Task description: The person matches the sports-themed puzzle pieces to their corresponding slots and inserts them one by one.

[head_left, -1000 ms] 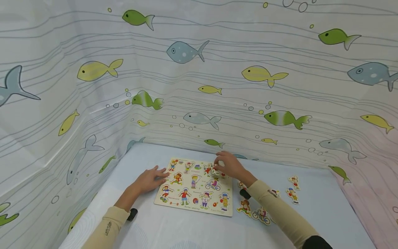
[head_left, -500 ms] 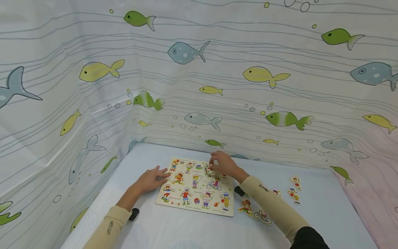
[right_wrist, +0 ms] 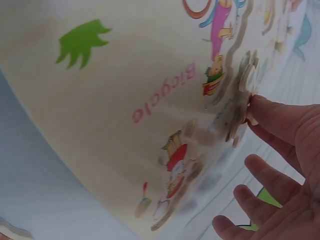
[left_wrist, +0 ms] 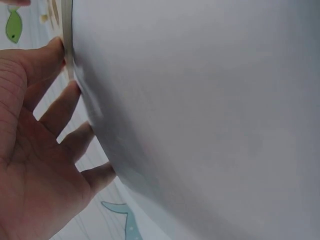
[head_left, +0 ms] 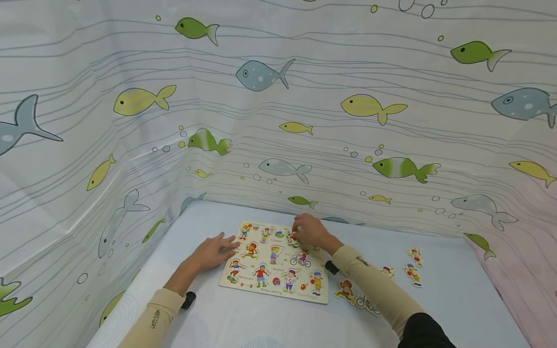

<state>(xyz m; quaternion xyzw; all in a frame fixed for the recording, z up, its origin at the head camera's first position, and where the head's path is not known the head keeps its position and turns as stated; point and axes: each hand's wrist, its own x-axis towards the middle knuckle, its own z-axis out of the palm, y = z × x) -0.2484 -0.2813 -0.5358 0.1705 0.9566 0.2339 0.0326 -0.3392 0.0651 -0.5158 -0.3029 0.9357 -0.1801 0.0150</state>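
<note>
Puzzle board lies flat on counter, pictures up. Left hand, fingers spread wide, touches its left edge, maybe so board won't slide. Right hand pinches little piece over board's far right part, other fingers apart, perhaps to keep out of way. Loose pieces lie right of board, likely for easy reach.

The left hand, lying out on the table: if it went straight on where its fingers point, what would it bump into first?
Most likely the puzzle board: the left hand seems to be at its left edge, though whether the fingers would hit that edge or slide over it is unclear.
</note>
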